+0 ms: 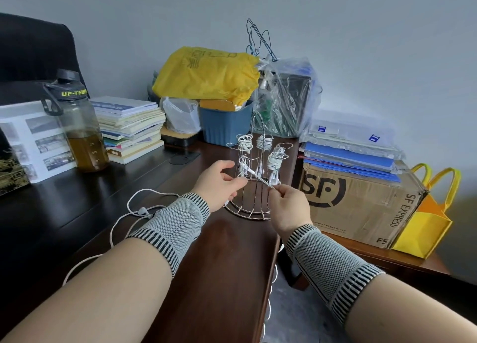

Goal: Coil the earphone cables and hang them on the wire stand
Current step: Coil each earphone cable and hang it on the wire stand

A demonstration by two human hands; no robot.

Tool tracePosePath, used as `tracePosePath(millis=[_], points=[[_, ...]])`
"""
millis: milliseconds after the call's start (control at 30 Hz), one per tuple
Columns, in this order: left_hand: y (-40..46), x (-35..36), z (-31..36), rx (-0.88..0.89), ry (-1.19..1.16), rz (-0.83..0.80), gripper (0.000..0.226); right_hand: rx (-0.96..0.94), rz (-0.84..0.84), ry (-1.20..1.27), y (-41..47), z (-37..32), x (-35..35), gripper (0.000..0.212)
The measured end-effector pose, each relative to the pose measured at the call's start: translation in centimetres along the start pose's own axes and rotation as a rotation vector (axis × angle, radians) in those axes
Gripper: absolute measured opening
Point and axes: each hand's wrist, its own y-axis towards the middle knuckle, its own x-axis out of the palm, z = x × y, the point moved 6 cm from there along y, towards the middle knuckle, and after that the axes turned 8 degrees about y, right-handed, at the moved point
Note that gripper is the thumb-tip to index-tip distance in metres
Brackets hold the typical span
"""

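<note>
- Dark wooden desk [77, 200] under a pale grey wall carries everything; clutter lines its far edge, and the working stretch runs along its right edge, where the top drops to a lower side table [402, 262].
- Far left, near the back edge: a water bottle [77, 125] part full of amber liquid, then a stack of books [129, 128] just beside it.
- Left of centre on the desk: the loose earphone cable [121, 213] trails in slack white loops from behind the left forearm toward the near edge, with an inline piece partway along. It is not coiled.
- The left hand [219, 185] has thumb and fingers curled, pinching the white cable just in front of the stand.
- The wire stand [258, 177] sits near the desk's right edge. Four coiled earphone bundles [276, 156] already hang on its hooks.
- The right hand [289, 203] is closed in a pinch on a thin white end of cable held out toward the left hand; a short taut run spans between them.
- Right, on the side table: an SF Express carton [361, 200] with blue folders on it, and a yellow tote bag [426, 221] at the far end.
- Step in hand, as I judge it: starting the coil of another earphone, with most sets done.
- Next move likely calls for winding the slack into loops around the fingers, drawing the trailing length up off the desk without snagging, then finding a free hook; which hooks are free I cannot tell.
</note>
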Motion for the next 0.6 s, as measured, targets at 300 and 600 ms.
tracePosePath(millis=[300, 600], points=[[0.1, 1.8, -0.5, -0.082, -0.184, -0.079, 0.039, 0.049, -0.088, -0.053, 0.3, 1.2, 0.7, 0.024], [-4.5, 2.0, 0.6, -0.045, 0.227, 0.067, 0.043, 0.036, -0.156, 0.021, 0.4, 1.4, 0.1, 0.03]])
